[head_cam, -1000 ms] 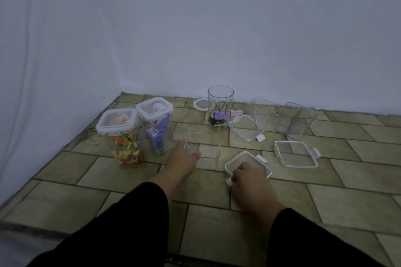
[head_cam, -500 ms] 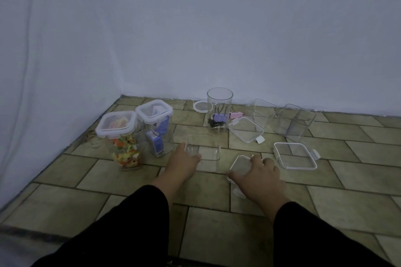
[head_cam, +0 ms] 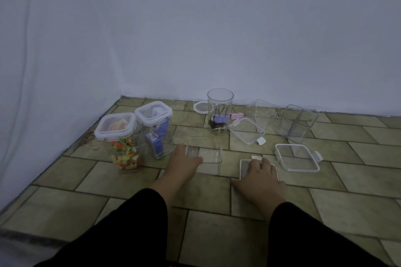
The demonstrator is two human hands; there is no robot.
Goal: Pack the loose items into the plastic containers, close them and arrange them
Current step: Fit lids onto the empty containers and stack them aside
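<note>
My left hand (head_cam: 181, 160) grips the left wall of an open, empty square container (head_cam: 206, 150) on the tiled floor. My right hand (head_cam: 259, 176) lies on a square clear lid (head_cam: 244, 167) flat on the floor, fingers over its top. A round clear jar (head_cam: 219, 112) holds binder clips; a pink clip (head_cam: 236, 116) lies beside it. Two closed containers stand at the left: one with colourful pieces (head_cam: 121, 141), one with purple items (head_cam: 156, 128).
Two more loose square lids (head_cam: 247, 130) (head_cam: 297, 157) lie on the floor. Two empty clear containers (head_cam: 263, 111) (head_cam: 297, 122) stand near the back wall, and a round lid (head_cam: 200, 106) lies behind the jar. White walls close in the left and back.
My right hand has slid forward over the square lid and turned it, so it now covers most of the lid. My left hand has stayed on the open container.
</note>
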